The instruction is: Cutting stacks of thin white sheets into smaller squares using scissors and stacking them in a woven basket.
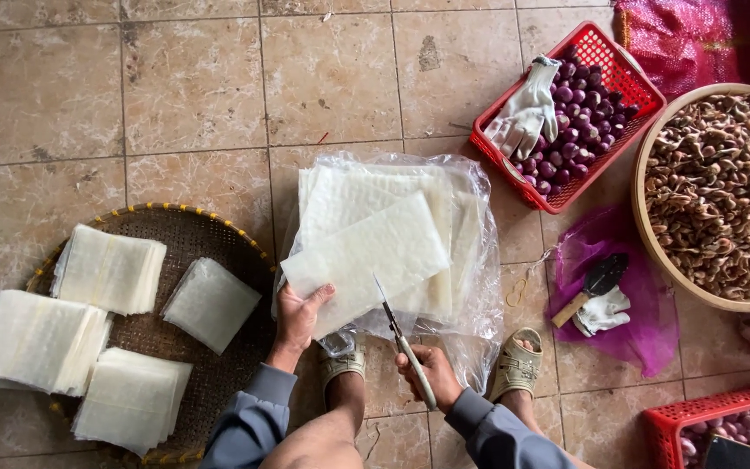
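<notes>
Left hand [299,317] fingers closed in a pinch on the near-left corner of a translucent white sheet [366,260], thumb on top, sheet lifted off the stack [384,208]. Right hand [431,373] wrapped tight around the handle of scissors [403,343], blades apart, tips at the sheet's near edge. Looks like the cutting step: sheet held taut, blades lined up. Next move calls for keeping the sheet tensioned and feeding it square into the blades, left fingers clear of the cut line. Stack sits on a clear plastic bag [470,287] on the tiled floor [132,87], between the person's sandalled feet and the red basket [605,52] of small purple onions. Four piles of cut squares [110,269] lie on the round woven tray [210,226] at left.
</notes>
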